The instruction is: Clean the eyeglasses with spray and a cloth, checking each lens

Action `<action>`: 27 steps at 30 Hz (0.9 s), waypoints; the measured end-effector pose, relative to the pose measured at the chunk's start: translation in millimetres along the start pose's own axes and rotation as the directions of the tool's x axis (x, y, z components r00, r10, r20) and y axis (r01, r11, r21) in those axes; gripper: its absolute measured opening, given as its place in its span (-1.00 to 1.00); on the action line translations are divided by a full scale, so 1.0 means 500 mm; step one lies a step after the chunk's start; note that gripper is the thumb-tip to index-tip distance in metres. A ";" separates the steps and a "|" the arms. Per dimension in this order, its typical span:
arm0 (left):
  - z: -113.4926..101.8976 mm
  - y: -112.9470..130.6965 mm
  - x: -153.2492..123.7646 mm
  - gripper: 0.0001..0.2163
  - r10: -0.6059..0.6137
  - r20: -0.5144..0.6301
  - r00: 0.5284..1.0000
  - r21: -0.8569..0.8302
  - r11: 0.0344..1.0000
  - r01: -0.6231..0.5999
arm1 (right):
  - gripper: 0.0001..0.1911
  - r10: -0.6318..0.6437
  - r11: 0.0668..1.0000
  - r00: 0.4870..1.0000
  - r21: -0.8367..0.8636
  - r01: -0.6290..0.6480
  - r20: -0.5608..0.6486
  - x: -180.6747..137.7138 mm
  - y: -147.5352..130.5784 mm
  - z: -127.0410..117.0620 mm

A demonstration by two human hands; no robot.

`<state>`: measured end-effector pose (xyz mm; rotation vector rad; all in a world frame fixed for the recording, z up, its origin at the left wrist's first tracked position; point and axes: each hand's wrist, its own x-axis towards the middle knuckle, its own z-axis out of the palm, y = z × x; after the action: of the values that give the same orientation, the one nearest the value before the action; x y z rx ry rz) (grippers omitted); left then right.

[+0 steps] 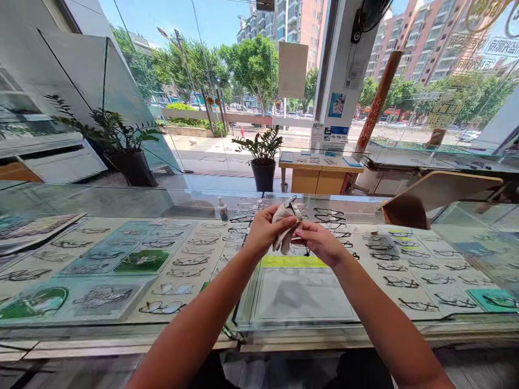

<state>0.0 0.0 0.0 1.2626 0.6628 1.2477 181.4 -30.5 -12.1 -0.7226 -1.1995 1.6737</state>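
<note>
My left hand [267, 227] is closed round a pale cleaning cloth [283, 243], which is folded over part of a pair of eyeglasses [307, 250]. Pinching the dark frame of the same glasses from the other side is my right hand [318, 240]. One dark temple tip sticks up above the cloth, and another dark end hangs below the right fingers. The lenses are mostly hidden by cloth and fingers. Both hands are held close together above the glass display counter [243, 329].
Rows of eyeglasses [190, 261] lie inside the glass counter on both sides. A small white spray bottle [223, 209] stands on the counter, left of my hands. Beyond are a potted plant [263, 173], a wooden display table [306, 181] and a brown curved chair back [438, 194].
</note>
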 end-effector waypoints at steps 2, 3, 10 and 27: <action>0.003 0.000 -0.002 -0.58 0.020 -0.043 0.999 0.025 1.000 -0.019 | -0.61 0.004 1.000 1.000 -0.016 -0.004 0.007 -0.002 -0.003 0.002; 0.004 -0.001 -0.003 -0.58 0.029 -0.058 0.998 0.033 0.999 -0.027 | -0.61 0.003 1.000 1.000 -0.022 -0.003 0.011 -0.003 -0.005 0.003; -0.002 0.001 0.002 -0.56 0.018 0.001 1.000 -0.024 1.000 -0.018 | -0.62 -0.061 0.998 0.998 -0.025 0.061 0.010 -0.008 -0.011 0.009; 0.022 -0.002 -0.016 -0.57 0.145 -0.053 0.988 0.119 0.983 -0.138 | -0.63 -0.039 0.994 0.999 0.103 0.035 0.037 -0.005 0.012 0.015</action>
<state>8.4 -10.8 -0.1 1.3905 0.7073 1.3864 174.0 -36.5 -15.1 -0.6043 -1.1382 1.7122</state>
